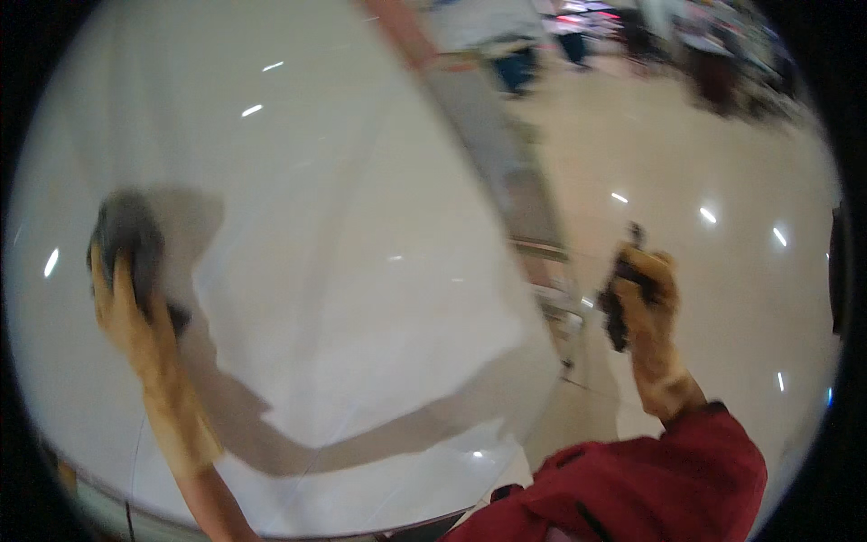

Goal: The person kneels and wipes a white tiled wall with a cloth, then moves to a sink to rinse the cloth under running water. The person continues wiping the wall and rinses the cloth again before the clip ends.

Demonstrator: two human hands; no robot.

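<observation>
A tan glove covers my left hand [139,325], whose fingers are spread over a dark grey, rounded object [132,234]. Both are over a broad, glossy white surface [366,271] that takes up the left and middle of the view; blur hides whether the object touches it. At the right, above the floor, my gloved right hand [650,298] is closed around a black hand tool [616,308] with a small tip at its top. Its exact kind is too blurred to tell. Shadows of the left hand and arm fall across the white surface.
A grey and pink strip [501,149] runs along the white surface's right side. Beyond lies a shiny beige floor [718,284] with lamp reflections. Blurred dark blue containers [516,68] and mixed items [718,68] stand at the far right. My red sleeve [643,481] crosses the lower right.
</observation>
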